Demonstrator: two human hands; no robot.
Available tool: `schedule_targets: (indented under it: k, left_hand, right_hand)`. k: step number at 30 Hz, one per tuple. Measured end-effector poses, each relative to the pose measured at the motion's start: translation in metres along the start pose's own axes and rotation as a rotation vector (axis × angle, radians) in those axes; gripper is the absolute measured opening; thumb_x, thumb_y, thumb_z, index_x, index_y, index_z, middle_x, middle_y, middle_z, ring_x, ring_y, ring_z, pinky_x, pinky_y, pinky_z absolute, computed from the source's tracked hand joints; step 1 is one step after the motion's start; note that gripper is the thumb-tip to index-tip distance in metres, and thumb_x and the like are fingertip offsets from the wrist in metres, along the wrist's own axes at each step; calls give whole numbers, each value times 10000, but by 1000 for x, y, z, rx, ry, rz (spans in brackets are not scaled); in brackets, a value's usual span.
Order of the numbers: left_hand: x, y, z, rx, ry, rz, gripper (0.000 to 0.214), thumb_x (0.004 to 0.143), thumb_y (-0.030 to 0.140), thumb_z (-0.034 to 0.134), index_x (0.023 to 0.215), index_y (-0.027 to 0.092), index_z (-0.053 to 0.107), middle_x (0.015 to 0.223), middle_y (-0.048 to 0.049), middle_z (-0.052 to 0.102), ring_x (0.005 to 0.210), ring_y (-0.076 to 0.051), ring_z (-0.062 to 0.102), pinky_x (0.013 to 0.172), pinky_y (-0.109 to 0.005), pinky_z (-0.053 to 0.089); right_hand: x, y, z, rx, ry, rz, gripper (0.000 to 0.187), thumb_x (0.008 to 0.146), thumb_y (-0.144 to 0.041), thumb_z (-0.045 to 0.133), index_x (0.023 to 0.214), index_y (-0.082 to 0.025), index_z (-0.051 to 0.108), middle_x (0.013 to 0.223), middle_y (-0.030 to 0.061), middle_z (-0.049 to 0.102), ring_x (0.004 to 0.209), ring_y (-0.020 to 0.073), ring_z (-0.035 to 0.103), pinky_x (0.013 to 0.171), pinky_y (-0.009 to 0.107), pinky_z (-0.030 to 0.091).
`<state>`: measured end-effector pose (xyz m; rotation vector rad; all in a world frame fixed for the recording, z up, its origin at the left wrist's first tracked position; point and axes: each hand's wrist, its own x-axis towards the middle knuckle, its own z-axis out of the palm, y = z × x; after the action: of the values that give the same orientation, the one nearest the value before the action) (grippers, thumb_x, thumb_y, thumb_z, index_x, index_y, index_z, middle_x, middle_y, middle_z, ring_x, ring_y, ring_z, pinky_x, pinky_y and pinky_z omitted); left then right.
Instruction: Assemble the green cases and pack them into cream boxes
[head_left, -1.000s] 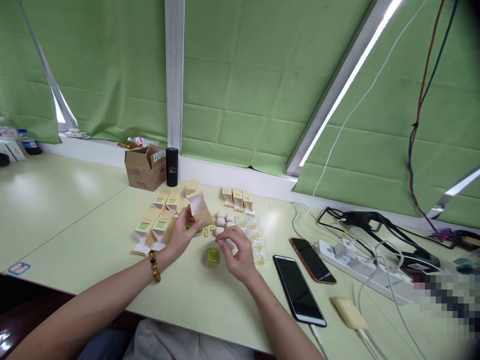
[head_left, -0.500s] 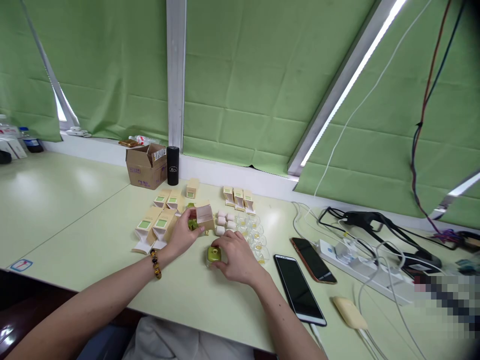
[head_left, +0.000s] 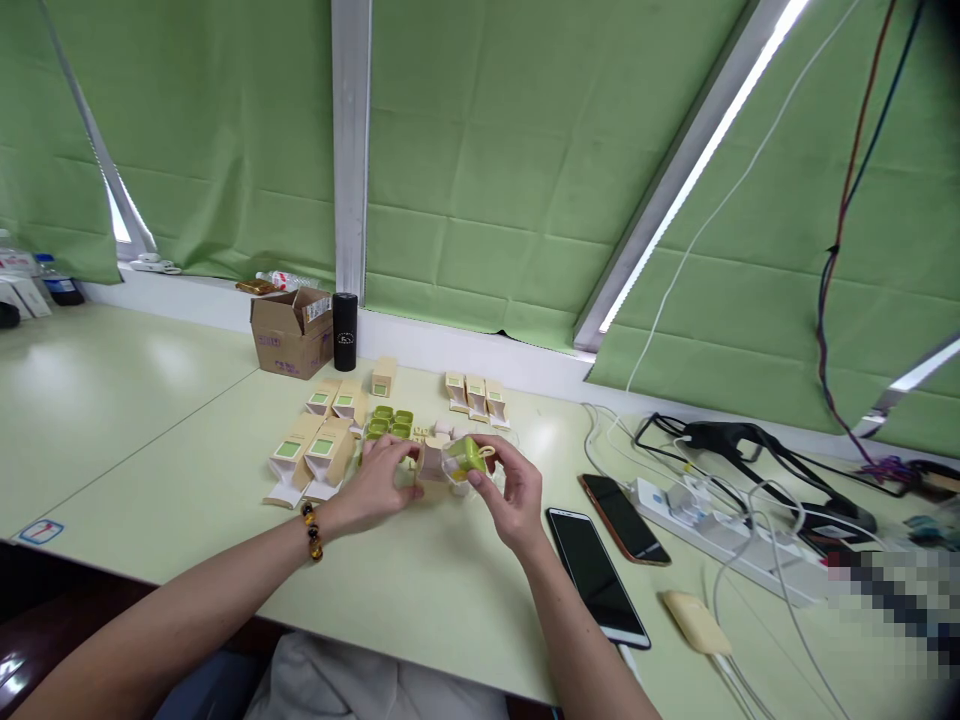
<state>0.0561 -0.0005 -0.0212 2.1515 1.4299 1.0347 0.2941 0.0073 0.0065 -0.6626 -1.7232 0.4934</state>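
My left hand (head_left: 384, 474) grips a small cream cardboard box (head_left: 432, 463) by its side, with the open end turned to the right. In my right hand (head_left: 514, 488) is a small clear container with a green lid (head_left: 466, 456), tilted right by the box's opening. A small loop shows on the lid. Several green lids (head_left: 387, 422) sit in rows just behind my left hand. Some pale pink pieces (head_left: 442, 428) and the clear cups (head_left: 511, 437) are partly hidden by my right hand and the container.
Cream boxes with open flaps (head_left: 309, 448) lie to the left, and more boxes (head_left: 475, 397) stand at the back. A carton (head_left: 292, 335) and black tumbler (head_left: 345, 332) are near the wall. Two phones (head_left: 598, 575), a power strip (head_left: 720, 535) and cables lie right.
My right hand has lifted the green-lidded container off the table and brought it up to the box. My left hand has moved the box right and slightly down, uncovering the green lids.
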Motion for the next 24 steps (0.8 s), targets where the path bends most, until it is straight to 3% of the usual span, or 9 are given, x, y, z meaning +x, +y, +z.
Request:
schedule_targets:
  k: [4, 9, 13, 18, 20, 24]
  left_hand:
    - [-2, 7, -1, 34, -171, 36, 463, 767, 328, 795, 1206, 243, 673, 1197, -78, 652, 1185, -338, 549, 1033, -449, 426]
    - [-2, 6, 0, 55, -246, 71, 482, 714, 306, 831, 1145, 238, 625, 1150, -80, 637, 1163, -343, 529, 996, -452, 430]
    - [-3, 3, 1, -33, -156, 137, 642, 799, 403, 818, 1342, 241, 518, 1290, -116, 574, 1262, -347, 503, 1082, -507, 433]
    - [-4, 5, 0, -217, 50, 318, 305, 997, 344, 626, 1276, 248, 551, 1378, -134, 552, 1360, -287, 503, 1169, -481, 431]
    - [-5, 8, -1, -212, 33, 354, 205, 1021, 310, 589, 1214, 249, 624, 1435, -133, 544, 1394, -282, 506, 1178, -466, 438]
    - [-6, 9, 3, -141, -29, 310, 249, 1039, 314, 561, 1222, 265, 723, 1448, -118, 611, 1386, -281, 550, 1176, -458, 459]
  right_hand:
    - [-5, 8, 5, 50, 119, 71, 339, 957, -426, 702, 1243, -243, 711, 1193, 104, 716, 903, 224, 671, 686, 331, 536]
    - [-7, 10, 7, 73, 145, 71, 335, 960, -421, 699, 1237, -233, 716, 1175, 109, 712, 929, 230, 679, 683, 321, 562]
    - [-9, 11, 9, 77, 155, 76, 328, 957, -406, 708, 1237, -237, 719, 1165, 102, 716, 931, 228, 681, 685, 314, 559]
    - [-10, 13, 11, 92, 164, 107, 339, 958, -417, 706, 1238, -226, 715, 1141, 102, 723, 901, 218, 679, 686, 309, 561]
    - [-10, 13, 11, 89, 165, 116, 349, 959, -430, 701, 1237, -220, 714, 1130, 104, 726, 890, 219, 680, 683, 311, 564]
    - [-11, 11, 12, 80, 150, 122, 356, 962, -443, 690, 1236, -217, 711, 1121, 107, 729, 890, 224, 691, 686, 323, 575]
